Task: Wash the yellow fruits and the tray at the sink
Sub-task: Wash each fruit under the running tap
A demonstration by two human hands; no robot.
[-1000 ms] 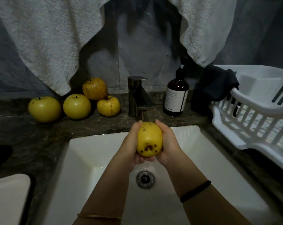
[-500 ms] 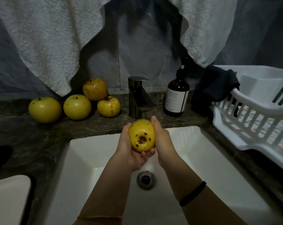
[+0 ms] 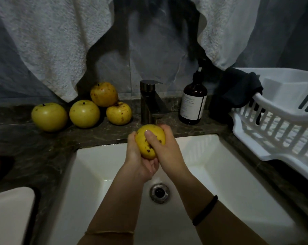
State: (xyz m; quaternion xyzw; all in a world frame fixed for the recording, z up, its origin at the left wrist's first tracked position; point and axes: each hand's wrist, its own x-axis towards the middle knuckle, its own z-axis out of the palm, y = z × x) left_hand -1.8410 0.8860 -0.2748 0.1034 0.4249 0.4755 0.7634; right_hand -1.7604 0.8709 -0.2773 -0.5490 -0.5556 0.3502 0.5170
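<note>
The left hand and right hand grips clasp the spotted yellow fruit, now rotated, right thumb across it.

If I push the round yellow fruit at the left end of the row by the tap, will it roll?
Probably: the round yellow fruit is nearly ball-shaped and rests on the dark stone counter, with nothing close on its left to stop it. Its smooth skin looks firm, so it likely would not squash.
</note>
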